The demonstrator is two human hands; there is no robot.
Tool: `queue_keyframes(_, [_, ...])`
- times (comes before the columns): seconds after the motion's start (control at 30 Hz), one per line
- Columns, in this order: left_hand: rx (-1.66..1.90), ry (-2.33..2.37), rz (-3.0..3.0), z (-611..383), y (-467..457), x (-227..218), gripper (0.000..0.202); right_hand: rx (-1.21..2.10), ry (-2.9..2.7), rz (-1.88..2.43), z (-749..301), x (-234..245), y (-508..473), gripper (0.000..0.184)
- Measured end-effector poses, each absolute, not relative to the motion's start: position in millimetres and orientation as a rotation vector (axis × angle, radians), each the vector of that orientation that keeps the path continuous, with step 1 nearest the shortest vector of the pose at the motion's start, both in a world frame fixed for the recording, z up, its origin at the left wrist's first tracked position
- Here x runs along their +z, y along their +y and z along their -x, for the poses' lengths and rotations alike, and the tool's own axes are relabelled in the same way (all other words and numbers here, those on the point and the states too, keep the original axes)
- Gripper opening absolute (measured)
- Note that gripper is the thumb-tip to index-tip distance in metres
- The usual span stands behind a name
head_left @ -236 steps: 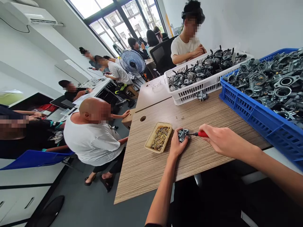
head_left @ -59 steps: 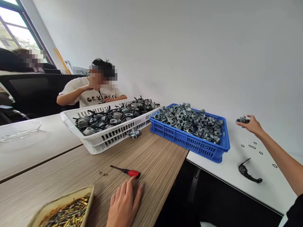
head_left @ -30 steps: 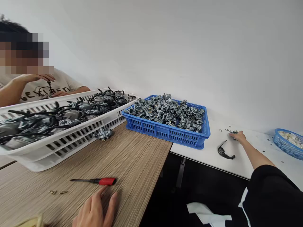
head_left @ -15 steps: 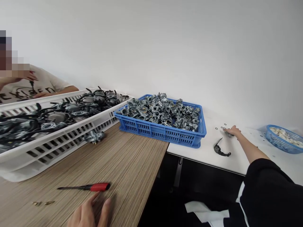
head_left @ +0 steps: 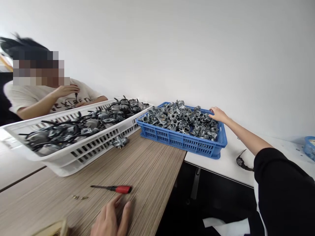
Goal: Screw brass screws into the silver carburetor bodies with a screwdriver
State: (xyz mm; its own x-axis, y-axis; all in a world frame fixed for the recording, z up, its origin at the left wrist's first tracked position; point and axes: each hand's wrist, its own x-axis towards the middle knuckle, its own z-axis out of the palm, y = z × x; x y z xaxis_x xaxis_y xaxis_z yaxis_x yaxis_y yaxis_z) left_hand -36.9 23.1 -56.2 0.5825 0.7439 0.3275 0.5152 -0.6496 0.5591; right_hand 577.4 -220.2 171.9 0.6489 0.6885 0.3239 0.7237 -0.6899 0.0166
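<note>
My left hand (head_left: 112, 219) lies flat and open on the wooden table (head_left: 152, 170), just below a red-handled screwdriver (head_left: 115, 188). My right hand (head_left: 218, 114) reaches out over the far right corner of the blue crate (head_left: 182, 141), which is heaped with grey metal carburetor parts (head_left: 180, 118). Its fingers are spread above the parts and nothing shows in them.
A white crate (head_left: 81, 154) of dark carburetors stands on the left, with one loose carburetor (head_left: 119, 142) beside it. Two small brass screws (head_left: 80, 197) lie near the screwdriver. A black wristwatch (head_left: 243, 163) lies on the white table. A person in a white shirt (head_left: 49, 95) sits behind the white crate.
My right hand has left the small part on the white table by the black rings and swung left to the blue crate. The view has turned slightly left.
</note>
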Motion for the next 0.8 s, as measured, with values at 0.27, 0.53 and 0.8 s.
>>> queue_keyframes(0.27, [0.875,0.986,-2.362,36.5,19.5,-54.1,0.061,-0.422,-1.482,2.916,-561.8,153.6,-162.9,0.044])
queue_keyframes(0.53, [0.874,1.033,-2.324,35.9,16.9,-55.0,0.063,-0.470,-1.550,2.990,-568.0,149.9,-155.9,0.040])
queue_keyframes(0.8, [0.881,1.011,-2.331,37.0,18.5,-60.6,0.065,-0.554,-1.505,2.982,-571.6,138.5,-151.2,0.051])
